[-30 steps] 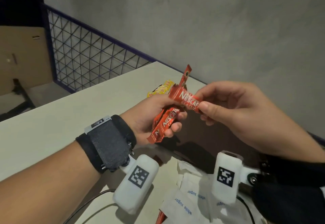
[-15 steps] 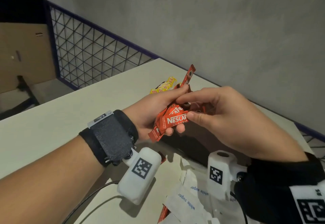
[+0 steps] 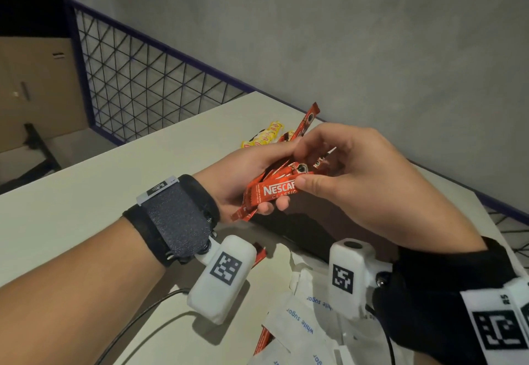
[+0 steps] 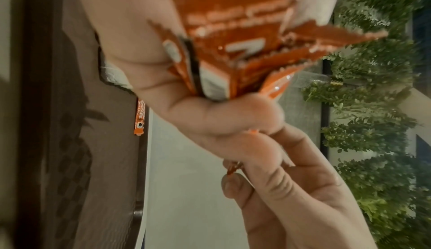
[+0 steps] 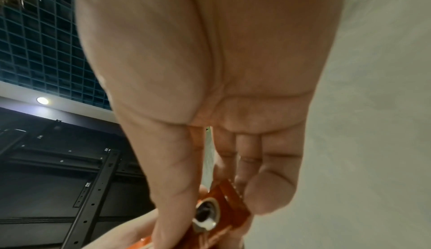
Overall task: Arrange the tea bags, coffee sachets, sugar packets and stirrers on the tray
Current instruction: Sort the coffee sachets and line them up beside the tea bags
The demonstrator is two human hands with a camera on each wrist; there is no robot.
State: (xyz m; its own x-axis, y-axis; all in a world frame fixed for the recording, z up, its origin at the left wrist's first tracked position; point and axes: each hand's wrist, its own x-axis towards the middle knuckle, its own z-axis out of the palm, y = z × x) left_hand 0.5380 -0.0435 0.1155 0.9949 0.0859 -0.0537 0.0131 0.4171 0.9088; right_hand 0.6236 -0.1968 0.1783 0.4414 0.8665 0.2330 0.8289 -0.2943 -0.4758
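Observation:
My left hand (image 3: 252, 181) grips a bundle of several red coffee sachets (image 3: 272, 190) above the table; the same red sachets (image 4: 233, 50) fill the left wrist view. My right hand (image 3: 343, 175) pinches the top sachet's end between thumb and fingers and lays it on the bundle; that sachet's end (image 5: 217, 212) shows in the right wrist view. A dark brown tray (image 3: 315, 221) lies beneath the hands, mostly hidden. White sugar packets (image 3: 300, 319) lie near the front edge. Yellow tea bags (image 3: 266, 137) sit behind the hands. One loose coffee sachet (image 4: 139, 118) lies by the tray's edge.
The pale table (image 3: 86, 198) stretches left. A wire mesh fence (image 3: 143, 87) runs along its far side before a grey wall. A cardboard box (image 3: 34, 87) stands at far left. A cable (image 3: 137, 316) trails over the table's front.
My right hand has brought its sachet down from a raised slant onto the bundle in the left hand. Both hands have closed together.

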